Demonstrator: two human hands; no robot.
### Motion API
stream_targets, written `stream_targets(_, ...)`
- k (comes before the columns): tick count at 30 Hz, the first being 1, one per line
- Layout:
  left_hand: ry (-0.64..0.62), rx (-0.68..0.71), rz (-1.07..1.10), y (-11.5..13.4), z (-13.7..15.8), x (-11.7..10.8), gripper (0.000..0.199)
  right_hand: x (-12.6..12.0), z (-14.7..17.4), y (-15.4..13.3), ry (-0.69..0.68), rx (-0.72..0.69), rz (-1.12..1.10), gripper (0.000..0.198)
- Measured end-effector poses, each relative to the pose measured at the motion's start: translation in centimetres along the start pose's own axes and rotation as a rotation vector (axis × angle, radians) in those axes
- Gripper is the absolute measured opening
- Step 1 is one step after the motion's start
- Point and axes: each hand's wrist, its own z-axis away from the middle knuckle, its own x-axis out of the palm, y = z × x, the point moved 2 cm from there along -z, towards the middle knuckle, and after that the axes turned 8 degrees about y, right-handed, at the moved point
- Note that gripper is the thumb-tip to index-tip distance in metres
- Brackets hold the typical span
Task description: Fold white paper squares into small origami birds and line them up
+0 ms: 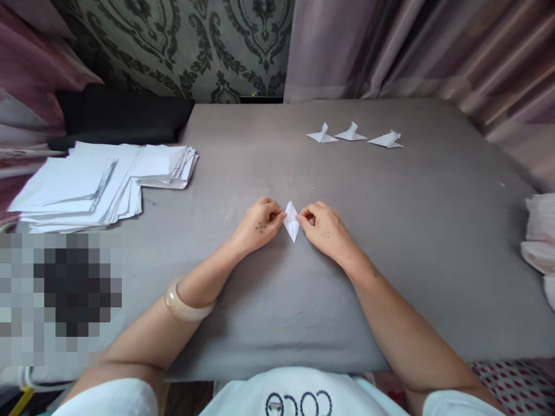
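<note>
Between my hands, near the middle of the table, is a small white sheet of paper folded into a diamond (292, 222), with crease lines on its face. My left hand (263, 224) pinches its left corner between thumb and fingers. At the opposite corner my right hand (323, 225) grips the paper the same way. The diamond's long points face away from me and toward me. A pale bangle (186, 303) circles my left wrist.
Three folded paper figures (350, 133) stand in a row at the table's far right. Stacks of white paper (87, 185) lie at the left, before a folded black cloth (121, 112). Grey cloth (277, 323) covers the table. White bundled material (540, 231) sits at the right edge.
</note>
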Motion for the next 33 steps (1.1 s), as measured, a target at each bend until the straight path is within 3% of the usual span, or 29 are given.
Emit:
stream_targets(9,-0.047,0.003,0.055,-0.5,-0.3,-0.1,0.015,0.1,0.0,0.0,0.006,0.019,0.001,0.014)
stream_targets(23,0.021,0.097,-0.001,-0.4,-0.2,0.5,0.013,0.2,0.0,0.0,-0.008,0.034,0.013,0.014)
stream_targets(30,0.046,0.232,-0.16,0.1,0.6,0.6,0.003,0.3,0.3,0.0,0.005,0.015,-0.016,0.007)
stream_targets(33,-0.02,0.256,-0.34,1.0,1.3,0.8,0.013,0.3,0.3,0.0,0.0,0.031,-0.011,0.004)
